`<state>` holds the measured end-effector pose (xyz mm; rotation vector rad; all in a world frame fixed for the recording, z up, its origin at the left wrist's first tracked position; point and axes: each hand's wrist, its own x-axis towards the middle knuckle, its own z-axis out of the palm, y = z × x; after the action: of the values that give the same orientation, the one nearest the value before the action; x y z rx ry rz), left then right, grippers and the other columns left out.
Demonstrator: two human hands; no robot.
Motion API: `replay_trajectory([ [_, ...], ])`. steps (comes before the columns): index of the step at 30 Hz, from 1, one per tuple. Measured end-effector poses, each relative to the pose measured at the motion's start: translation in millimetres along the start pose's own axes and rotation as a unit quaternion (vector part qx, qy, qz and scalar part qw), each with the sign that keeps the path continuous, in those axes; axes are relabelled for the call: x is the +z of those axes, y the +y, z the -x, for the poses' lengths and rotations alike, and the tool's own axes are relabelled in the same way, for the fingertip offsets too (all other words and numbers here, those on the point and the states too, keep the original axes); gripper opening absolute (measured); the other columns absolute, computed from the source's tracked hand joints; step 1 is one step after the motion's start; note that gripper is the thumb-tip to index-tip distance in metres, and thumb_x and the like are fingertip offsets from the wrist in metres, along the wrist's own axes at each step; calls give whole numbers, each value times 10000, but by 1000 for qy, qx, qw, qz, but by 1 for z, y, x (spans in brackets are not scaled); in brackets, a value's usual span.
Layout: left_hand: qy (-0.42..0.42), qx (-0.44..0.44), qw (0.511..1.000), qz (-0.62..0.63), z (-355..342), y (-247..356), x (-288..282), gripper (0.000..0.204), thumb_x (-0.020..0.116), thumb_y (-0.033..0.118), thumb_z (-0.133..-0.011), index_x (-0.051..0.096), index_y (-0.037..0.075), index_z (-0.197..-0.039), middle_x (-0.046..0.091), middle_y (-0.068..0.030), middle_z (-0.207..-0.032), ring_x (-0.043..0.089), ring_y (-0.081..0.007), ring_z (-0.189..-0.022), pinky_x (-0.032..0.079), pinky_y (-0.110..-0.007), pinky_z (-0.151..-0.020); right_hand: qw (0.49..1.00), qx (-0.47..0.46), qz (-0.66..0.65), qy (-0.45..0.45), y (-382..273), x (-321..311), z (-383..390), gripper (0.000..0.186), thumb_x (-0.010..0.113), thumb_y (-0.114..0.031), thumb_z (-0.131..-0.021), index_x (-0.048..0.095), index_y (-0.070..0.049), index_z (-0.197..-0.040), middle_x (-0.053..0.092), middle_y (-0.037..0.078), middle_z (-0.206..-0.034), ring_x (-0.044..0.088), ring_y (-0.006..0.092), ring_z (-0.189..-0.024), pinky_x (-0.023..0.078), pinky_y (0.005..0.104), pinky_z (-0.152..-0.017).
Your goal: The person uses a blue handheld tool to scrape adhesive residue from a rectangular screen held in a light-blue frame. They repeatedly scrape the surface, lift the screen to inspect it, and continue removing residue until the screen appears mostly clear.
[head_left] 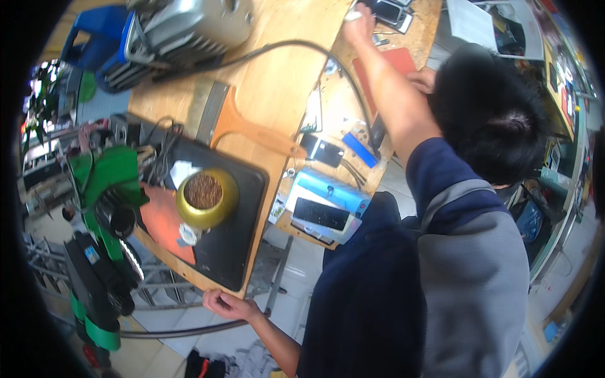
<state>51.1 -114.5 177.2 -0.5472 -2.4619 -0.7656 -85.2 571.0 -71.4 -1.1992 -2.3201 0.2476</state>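
My left hand (228, 306) is closed, its fingers curled against the near corner of a wooden tabletop (257, 242). Whatever it may hold is hidden. On that tabletop lies a black mat (236, 252), which bears a gold-coloured round pot (225, 211) full of brown grains. A white round piece (188, 234) sits beside the pot, next to an orange-red sheet (165, 220). My right arm stretches to the far side, where my right hand (359, 26) is closed around something whitish, too small to make out. Phones (387, 11) lie just right of it.
A co-worker's head (491, 116) is close on the right, with a hand (423, 79) by a red mat (394, 62). A black cable (283, 44) arches from a grey-blue machine (183, 31). A wooden handled tool (252, 131) and a blue box (331, 189) lie mid-table. Green-black equipment (104, 214) stands left.
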Motion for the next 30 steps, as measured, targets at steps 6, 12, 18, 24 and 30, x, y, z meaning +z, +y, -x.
replay_trajectory([
  [6,7,-32,999,17,8,-7,-1,151,555,160,-1032,582,12,-1051,522,-141,-1130,530,-299,-1100,414,-446,-1042,974,83,-200,62,-24,-53,12,135,696,-147,-941,715,-53,-1036,665,91,-978,641,231,-909,527,373,-765],
  [12,-5,-37,999,25,4,-3,0,126,556,89,-988,602,-2,-1062,519,-124,-1115,521,-285,-1092,420,-430,-1019,950,-48,-300,77,-42,-204,104,206,691,-66,-998,651,-52,-1199,679,51,-997,630,155,-858,538,308,-812],
  [18,-1,-51,998,43,4,4,7,122,559,55,-987,608,-11,-1077,515,-122,-1115,516,-270,-1059,431,-425,-987,936,-176,-301,42,-68,-331,266,272,730,156,-797,672,-28,-989,722,98,-984,690,215,-848,573,379,-843],
  [24,7,254,966,-53,33,31,-7,120,611,14,-957,631,47,-1071,561,-103,-1143,568,-307,-1100,478,-481,-935,875,-321,-267,-245,-92,-258,397,248,722,58,-752,611,-71,-933,660,77,-938,623,306,-934,483,421,-823],
  [30,-262,-205,905,266,122,35,113,157,688,42,-976,660,11,-1127,706,-98,-1036,692,-257,-883,567,-399,-760,878,-315,-269,-240,-53,-248,444,182,720,45,-798,643,-46,-934,662,108,-914,619,331,-883,489,437,-801],
])
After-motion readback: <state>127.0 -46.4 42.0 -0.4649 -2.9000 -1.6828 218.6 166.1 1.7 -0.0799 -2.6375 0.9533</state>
